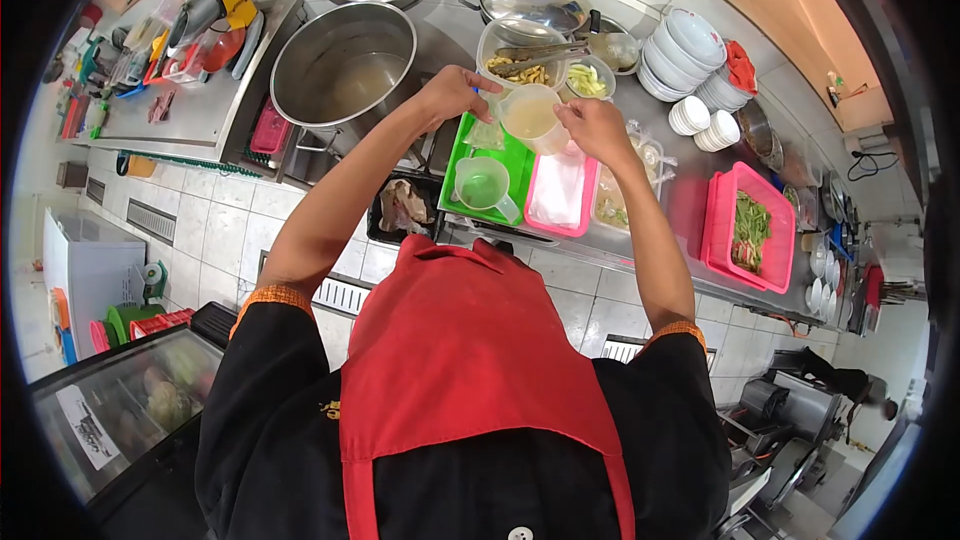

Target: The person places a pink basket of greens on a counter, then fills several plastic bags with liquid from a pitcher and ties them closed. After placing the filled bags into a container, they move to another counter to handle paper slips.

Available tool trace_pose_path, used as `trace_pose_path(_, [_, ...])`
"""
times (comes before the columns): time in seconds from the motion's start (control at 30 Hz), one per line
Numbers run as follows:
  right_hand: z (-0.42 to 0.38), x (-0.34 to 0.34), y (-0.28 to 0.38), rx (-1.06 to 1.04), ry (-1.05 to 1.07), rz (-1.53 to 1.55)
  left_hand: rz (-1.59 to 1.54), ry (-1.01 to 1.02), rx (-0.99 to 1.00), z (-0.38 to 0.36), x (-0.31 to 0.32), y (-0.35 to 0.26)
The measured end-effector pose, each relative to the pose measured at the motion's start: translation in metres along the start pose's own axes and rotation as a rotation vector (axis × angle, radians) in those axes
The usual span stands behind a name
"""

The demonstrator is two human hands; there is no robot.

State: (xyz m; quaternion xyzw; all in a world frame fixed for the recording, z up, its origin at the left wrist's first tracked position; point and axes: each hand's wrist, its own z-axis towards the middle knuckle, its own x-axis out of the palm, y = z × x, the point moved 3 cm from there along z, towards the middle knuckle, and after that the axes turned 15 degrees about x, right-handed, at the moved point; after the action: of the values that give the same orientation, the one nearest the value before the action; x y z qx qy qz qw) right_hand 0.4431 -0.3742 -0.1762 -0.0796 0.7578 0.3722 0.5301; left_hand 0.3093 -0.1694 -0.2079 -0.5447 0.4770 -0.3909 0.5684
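My left hand (455, 100) pinches the top of a small clear plastic bag (486, 134), which hangs over the green tray (517, 162). Gripped in my right hand (597, 128) is a translucent plastic jug (533, 120) with pale cloudy liquid inside; its left side is right at the bag. A second plastic jug (482, 186), its handle toward me, rests on the green tray. Beside that stands a pink tray (562, 224) with white plastic sheets or bags in it. Just beyond my hands, tongs (540, 56) lie across a clear tub (497, 37) of yellowish-brown pieces.
A large metal pot (283, 62) of cloudy broth stands at the left, near a lidded pan (530, 2). To the right are stacked white bowls (684, 52) and a pink basket (712, 230) of green vegetables. A black bin (376, 224) sits below the counter's front edge.
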Motion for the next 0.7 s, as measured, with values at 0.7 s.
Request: trace_pose_path(0.7, [0.013,-0.016,0.018,-0.044,0.005,-0.187,-0.047,0.048,-0.039,0.023,0.006,0.017])
